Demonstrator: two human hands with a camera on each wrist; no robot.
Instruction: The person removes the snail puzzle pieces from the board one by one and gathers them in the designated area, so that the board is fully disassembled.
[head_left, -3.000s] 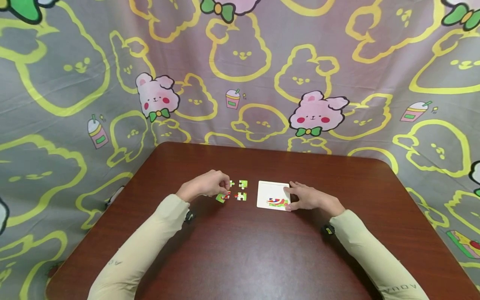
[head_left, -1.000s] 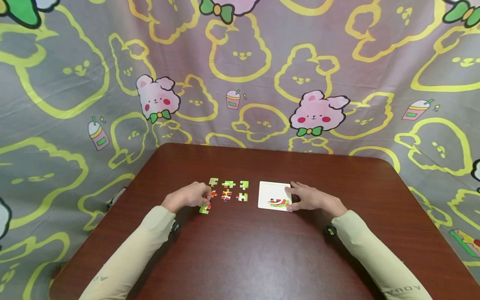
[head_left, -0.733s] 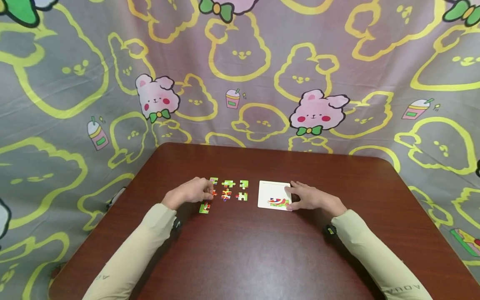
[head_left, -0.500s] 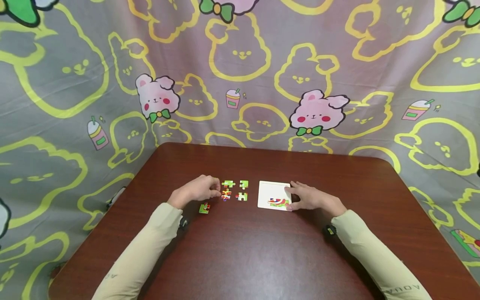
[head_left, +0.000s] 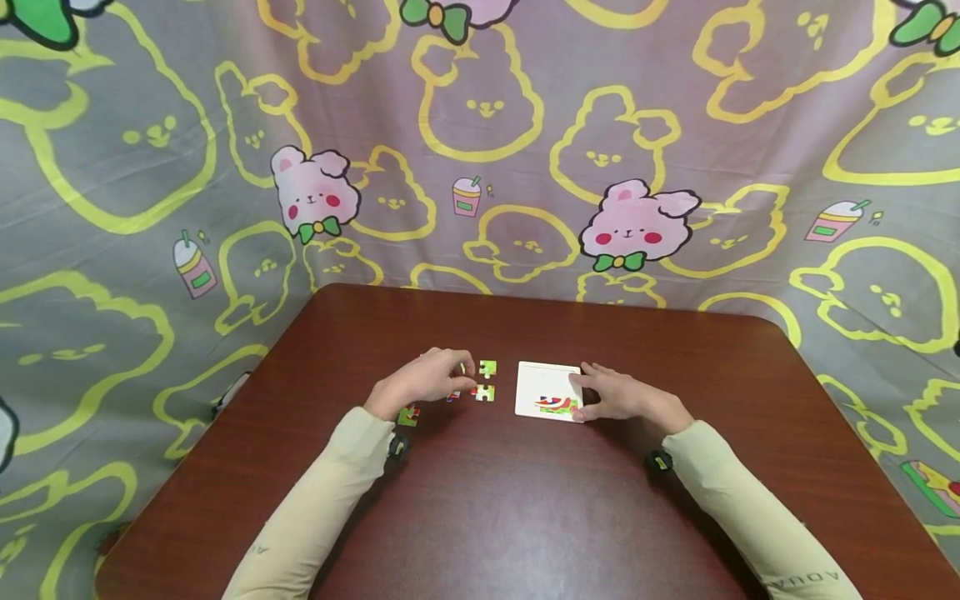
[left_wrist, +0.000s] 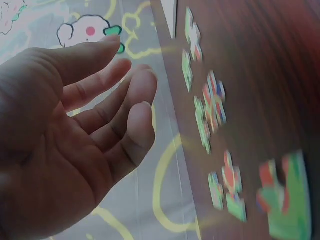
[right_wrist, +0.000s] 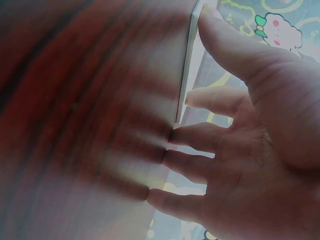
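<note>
My left hand (head_left: 429, 377) hovers over the loose jigsaw pieces left of the board, thumb and fingers apart and loosely bent with nothing between them. Two green pieces lie just beyond its fingertips, a far one (head_left: 489, 368) and a nearer one (head_left: 484, 392). A corner piece (head_left: 408, 416) is near the wrist, and the hand covers others. In the left wrist view several pieces, among them a red-and-green one (left_wrist: 286, 197), lie flat on the table. My right hand (head_left: 618, 393) rests with spread fingers at the right edge of the white puzzle board (head_left: 536, 382), thumb on its near corner.
Joined pieces with a red, white and green picture (head_left: 555, 405) sit in the board's near right part. The brown table (head_left: 510, 500) has rounded far corners. A patterned curtain (head_left: 420, 275) hangs behind and at both sides.
My left hand first drew back left, where a corner piece came to lie apart, then passed rightward over the pieces without one in its fingers. My right hand has stayed at the board.
</note>
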